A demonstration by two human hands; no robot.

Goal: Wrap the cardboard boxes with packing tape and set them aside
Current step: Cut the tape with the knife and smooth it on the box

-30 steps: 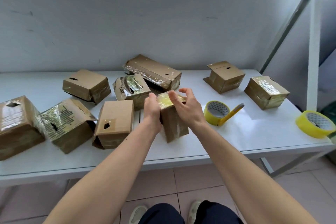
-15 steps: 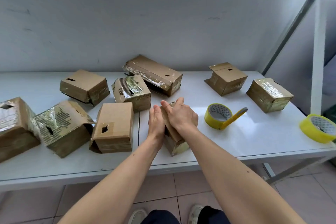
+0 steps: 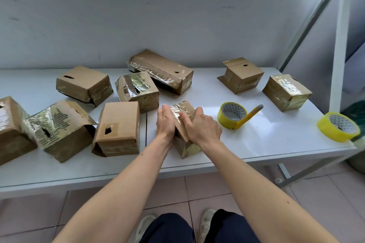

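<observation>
A small cardboard box [image 3: 184, 109], shiny with clear tape, stands on the white table [image 3: 262, 144] near its front edge. My left hand [image 3: 165, 123] presses flat against its left side, fingers straight. My right hand [image 3: 202, 127] curls over the box's top and right side, with the thumb lying on the taped face. A yellow roll of packing tape [image 3: 231, 115] lies just right of my right hand, its loose end sticking out to the right. A second yellow tape roll [image 3: 338, 126] sits at the table's right edge.
Several other cardboard boxes lie around: a plain one [image 3: 119, 127] just left of my hands, taped ones [image 3: 57, 128] further left, a long one [image 3: 161, 71] behind, two at the back right [image 3: 287, 91]. A grey wall stands behind. A slanted metal frame [image 3: 308, 23] rises at right.
The box has been turned between my hands, and its taped face now points up and away. My right hand went from lying flat over it to curling round it.
</observation>
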